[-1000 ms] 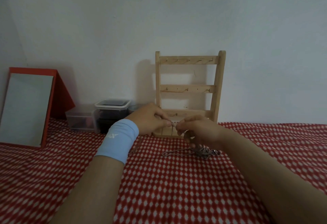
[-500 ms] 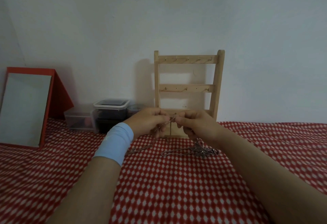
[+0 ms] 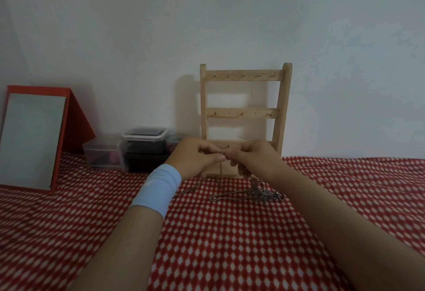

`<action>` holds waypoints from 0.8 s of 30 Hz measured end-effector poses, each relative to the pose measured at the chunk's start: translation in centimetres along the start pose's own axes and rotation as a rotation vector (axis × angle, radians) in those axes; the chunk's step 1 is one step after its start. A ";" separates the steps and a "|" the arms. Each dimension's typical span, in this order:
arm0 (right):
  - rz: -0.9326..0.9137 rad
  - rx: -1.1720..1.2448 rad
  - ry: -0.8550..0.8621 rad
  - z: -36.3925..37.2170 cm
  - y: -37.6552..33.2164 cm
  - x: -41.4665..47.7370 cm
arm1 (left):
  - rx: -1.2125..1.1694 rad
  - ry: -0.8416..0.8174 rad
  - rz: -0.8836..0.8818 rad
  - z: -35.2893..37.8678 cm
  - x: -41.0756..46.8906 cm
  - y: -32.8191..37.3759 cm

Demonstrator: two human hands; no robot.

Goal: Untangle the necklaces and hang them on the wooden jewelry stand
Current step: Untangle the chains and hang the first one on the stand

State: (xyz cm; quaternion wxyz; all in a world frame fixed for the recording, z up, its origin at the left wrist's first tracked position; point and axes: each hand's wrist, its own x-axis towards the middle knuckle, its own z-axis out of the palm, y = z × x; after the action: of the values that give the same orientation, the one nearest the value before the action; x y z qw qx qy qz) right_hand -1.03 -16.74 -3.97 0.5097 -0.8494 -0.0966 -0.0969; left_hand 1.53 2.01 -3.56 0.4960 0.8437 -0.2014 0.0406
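The red cloth printed with white diamonds (image 3: 230, 244) covers the whole work surface, and nearly all the jewellery lies on it. At the left a red-framed rectangular mirror (image 3: 32, 139) leans back by the wall. It has no part in the job.

The pale wooden jewelry stand (image 3: 284, 111) is upright against the wall. Every small hook on its top and middle rails is bare. The bottom rail is partly hidden behind the hands, so I cannot tell whether anything hangs there. By my reading, no necklace has been hung yet.

Clear plastic lidded boxes (image 3: 143, 146) sit to the left of the stand.

The left hand (image 3: 195, 158), with a light blue wristband (image 3: 158, 187) on that wrist, and the right hand (image 3: 254, 156) meet fingertip to fingertip just in front of the stand. Both pinch a thin chain strand (image 3: 221, 169), which drops from between them toward the cloth.

The knot of silver chain necklaces (image 3: 262, 194) lies below the right hand, with one loop trailing left. Most of the untangling seems to be ahead, and all of the hanging.
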 end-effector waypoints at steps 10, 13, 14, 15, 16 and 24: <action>-0.060 -0.032 0.057 0.3 0.2 -0.2 | 0.117 -0.030 -0.004 0.0 -0.1 0.3; -0.062 -0.067 0.061 0.4 0.4 -0.1 | 0.151 -0.065 -0.007 0.1 0.0 0.4; -0.055 -0.081 0.067 0.5 0.5 -0.1 | 0.172 -0.080 -0.003 0.1 0.1 0.5; -0.043 -0.095 0.068 0.6 0.4 -0.1 | 0.201 -0.095 0.003 0.1 0.2 0.6; -0.028 -0.108 0.063 0.6 0.4 -0.1 | 0.234 -0.110 0.008 0.2 0.3 0.6; 0.184 0.206 -0.043 -0.1 1.2 0.0 | 0.234 -0.144 0.042 0.1 0.2 0.3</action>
State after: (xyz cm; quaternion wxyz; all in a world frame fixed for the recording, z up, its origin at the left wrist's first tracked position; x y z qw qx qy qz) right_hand -0.76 -17.40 -4.90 0.5987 -0.7998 -0.0384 -0.0210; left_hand 1.55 1.75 -3.37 0.3774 0.8921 -0.2480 0.0139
